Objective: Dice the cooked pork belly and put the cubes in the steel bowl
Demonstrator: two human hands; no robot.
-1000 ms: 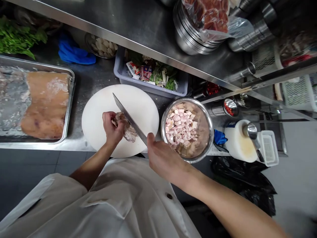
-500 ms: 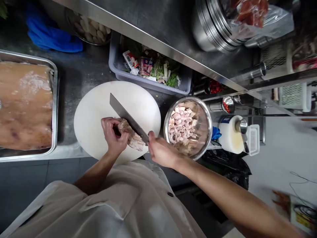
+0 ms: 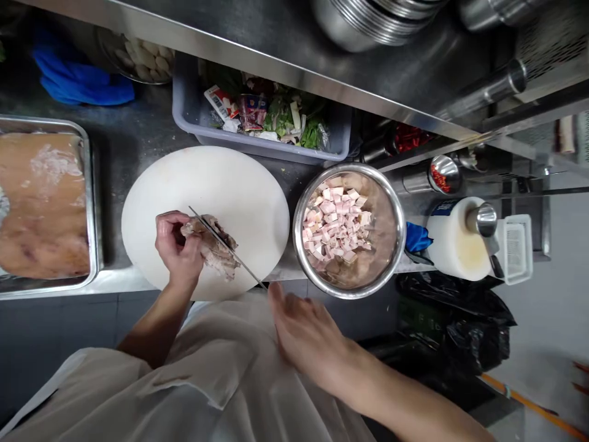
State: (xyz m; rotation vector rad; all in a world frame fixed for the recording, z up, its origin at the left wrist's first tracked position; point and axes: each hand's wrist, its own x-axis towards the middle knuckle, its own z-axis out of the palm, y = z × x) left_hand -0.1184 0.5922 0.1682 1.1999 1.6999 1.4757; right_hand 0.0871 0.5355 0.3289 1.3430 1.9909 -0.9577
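Seemingly slicing the fatty meat chunk (image 3: 221, 261), pinched by the left hand (image 3: 179, 250) over the white cutting board (image 3: 151, 190) below those fingers, using the kitchen knife (image 3: 225, 245) gripped in the right hand (image 3: 304, 328), next calling for left fingers clear of its edge.

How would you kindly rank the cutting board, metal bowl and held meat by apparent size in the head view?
1. Cutting board
2. Metal bowl
3. Held meat, partly covered by the left hand

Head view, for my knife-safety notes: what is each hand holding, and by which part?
The right hand holds the knife by its handle, mostly hidden; the left hand grips the meat piece at its left end.
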